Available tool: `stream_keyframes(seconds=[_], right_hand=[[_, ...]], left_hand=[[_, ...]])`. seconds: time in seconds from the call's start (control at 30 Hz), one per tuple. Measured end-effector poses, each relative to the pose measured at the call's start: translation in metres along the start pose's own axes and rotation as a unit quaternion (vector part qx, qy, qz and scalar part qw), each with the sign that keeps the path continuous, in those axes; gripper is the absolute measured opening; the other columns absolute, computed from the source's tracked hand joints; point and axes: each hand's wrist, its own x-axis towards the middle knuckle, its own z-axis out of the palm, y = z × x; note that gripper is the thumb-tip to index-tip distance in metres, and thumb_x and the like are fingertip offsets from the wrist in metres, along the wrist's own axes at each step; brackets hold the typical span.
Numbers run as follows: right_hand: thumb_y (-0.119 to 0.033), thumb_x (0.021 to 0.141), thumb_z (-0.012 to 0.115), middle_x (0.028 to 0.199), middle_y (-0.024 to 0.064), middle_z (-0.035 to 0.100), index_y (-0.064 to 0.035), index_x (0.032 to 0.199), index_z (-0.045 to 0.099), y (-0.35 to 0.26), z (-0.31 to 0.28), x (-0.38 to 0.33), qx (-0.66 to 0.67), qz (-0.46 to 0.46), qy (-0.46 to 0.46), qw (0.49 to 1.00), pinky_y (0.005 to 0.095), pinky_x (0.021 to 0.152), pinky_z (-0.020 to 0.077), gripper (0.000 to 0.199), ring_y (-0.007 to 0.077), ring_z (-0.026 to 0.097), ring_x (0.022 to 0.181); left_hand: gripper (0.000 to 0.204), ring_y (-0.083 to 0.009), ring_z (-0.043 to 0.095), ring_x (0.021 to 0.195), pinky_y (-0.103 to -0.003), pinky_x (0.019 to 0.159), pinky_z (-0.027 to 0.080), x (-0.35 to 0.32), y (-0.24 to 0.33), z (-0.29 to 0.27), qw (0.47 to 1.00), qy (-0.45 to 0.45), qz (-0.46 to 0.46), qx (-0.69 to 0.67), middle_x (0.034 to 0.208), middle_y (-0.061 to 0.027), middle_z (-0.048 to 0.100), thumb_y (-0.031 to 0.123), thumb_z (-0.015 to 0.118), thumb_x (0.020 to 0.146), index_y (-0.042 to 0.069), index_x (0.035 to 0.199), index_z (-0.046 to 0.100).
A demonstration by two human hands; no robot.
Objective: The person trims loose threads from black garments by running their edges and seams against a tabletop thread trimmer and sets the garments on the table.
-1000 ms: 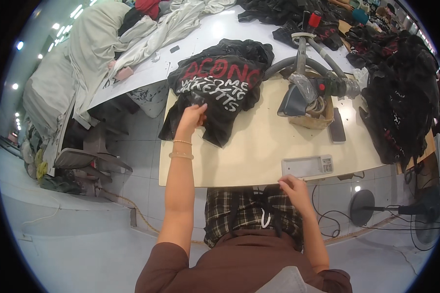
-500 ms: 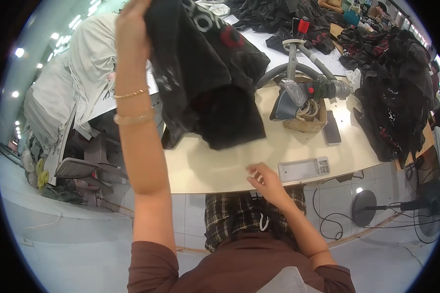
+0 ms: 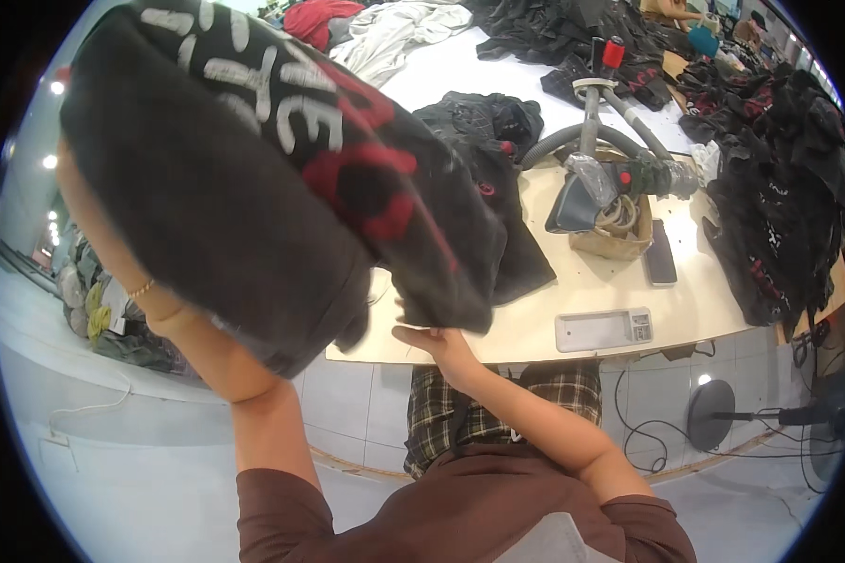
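Observation:
A black garment [image 3: 244, 178] with white and red printing hangs raised over the left part of the table, slightly smeared by motion. My left hand is hidden behind the cloth; the left forearm [image 3: 207, 342], with two bracelets, runs up under it and bears it aloft. At the garment's lower hem is my right hand [image 3: 446, 355], thumb and fingers apart, its fingertips partly covered by the cloth. Whether it touches the hem I cannot tell. Behind the raised garment, another black garment [image 3: 521, 244] lies on the cream table [image 3: 535, 296].
A suction-like tool with grey hoses [image 3: 587, 131] stands beside a cardboard box [image 3: 615, 242]. Near them lie a dark phone [image 3: 660, 253] and a shallow white tray [image 3: 601, 330]. Black garments [image 3: 770, 206] are heaped on the right. A fan [image 3: 714, 413] stands below, among cables.
My left hand has swung the garment leftward and nearer, so its print now faces me. The right hand has moved left to the hem. The other black garment has come into view.

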Motion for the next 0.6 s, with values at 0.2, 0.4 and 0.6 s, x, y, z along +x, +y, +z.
stream_keyframes(seconds=[0.2, 0.4, 0.6], right_hand=[[-0.015, 0.093, 0.061, 0.129, 0.0112, 0.056, -0.0020, 0.131, 0.051, -0.068, 0.000, 0.019, -0.253, -0.060, -0.080, 0.962, 0.0342, 0.103, 0.0405, 0.042, 0.0199, 0.051, 0.121], [-0.022, 0.094, 0.062, 0.109, 0.0090, 0.066, 0.0001, 0.122, 0.056, -0.140, -0.001, 0.053, 0.143, 0.092, 0.005, 0.985, 0.0333, 0.083, 0.0549, 0.036, 0.0182, 0.067, 0.091], [-0.019, 0.092, 0.062, 0.104, 0.0119, 0.069, 0.0023, 0.109, 0.064, -0.112, -0.182, -0.035, 0.126, 0.151, 0.249, 0.948, 0.0336, 0.082, 0.0559, 0.027, 0.0216, 0.068, 0.090]], left_hand=[[0.043, -0.0254, 0.063, 0.106, -0.038, 0.096, 0.049, -0.034, 0.054, -0.049, 0.999, 0.024, -0.026, -0.013, 0.120, -0.0177, 0.062, 0.035, 0.049, 0.100, -0.002, 0.117, 0.062], [0.048, -0.0303, 0.060, 0.113, -0.046, 0.100, 0.046, -0.103, 0.025, -0.010, 0.800, 0.499, 0.210, 0.259, 0.123, -0.0192, 0.060, 0.038, 0.046, 0.101, -0.004, 0.122, 0.057], [0.012, -0.0083, 0.051, 0.077, -0.025, 0.071, 0.044, -0.252, -0.125, 0.059, 0.911, 0.354, -0.147, 0.153, 0.089, -0.0022, 0.057, 0.007, 0.059, 0.088, 0.000, 0.098, 0.062]])
